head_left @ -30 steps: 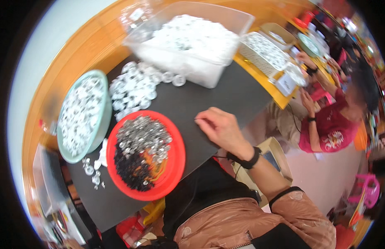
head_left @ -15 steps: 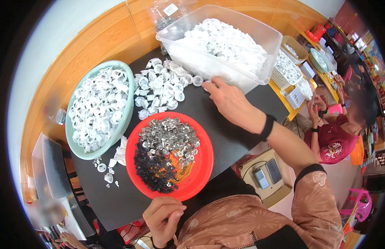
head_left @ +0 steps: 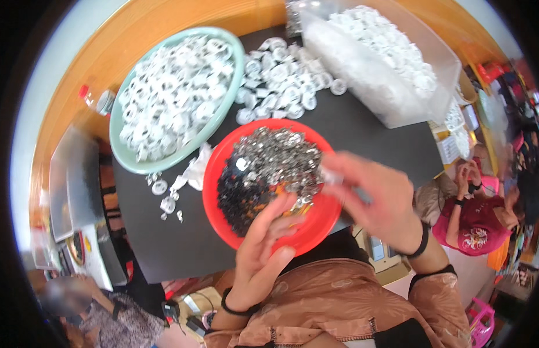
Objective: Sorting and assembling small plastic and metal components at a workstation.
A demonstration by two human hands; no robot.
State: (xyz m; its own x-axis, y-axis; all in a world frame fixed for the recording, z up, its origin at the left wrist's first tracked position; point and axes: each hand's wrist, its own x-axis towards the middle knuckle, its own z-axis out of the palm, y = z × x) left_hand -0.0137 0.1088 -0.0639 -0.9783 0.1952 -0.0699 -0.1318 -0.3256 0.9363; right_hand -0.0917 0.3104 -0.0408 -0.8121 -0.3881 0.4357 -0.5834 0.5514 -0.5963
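My left hand (head_left: 262, 252) is over the near edge of a red plastic bowl (head_left: 331, 223), its thumb apart from the fingers and nothing visible in it. My right hand (head_left: 377, 188), smeared by motion, is above the bowl's right rim. A small whitish plastic part (head_left: 330, 176), blurred, shows between its thumb and fingers. Inside the bowl lie a heap of shiny silver metal pieces (head_left: 281, 153) and a heap of small black pieces (head_left: 237, 194). Beyond the bowl, a pile of white round plastic parts (head_left: 281, 81) lies loose on the dark table (head_left: 379, 130).
A pale green basin (head_left: 236, 72) of white parts stands at the left. A clear plastic bin (head_left: 391, 110) of white parts fills the back right. Crumpled white paper (head_left: 198, 168) and several loose parts lie beside the bowl. Co-workers sit at the right (head_left: 478, 223) and lower left (head_left: 115, 313).
My right hand has come back from the loose pile to the bowl, with a whitish part in its fingers. My left hand has moved up over the bowl and opened. The view has shifted.
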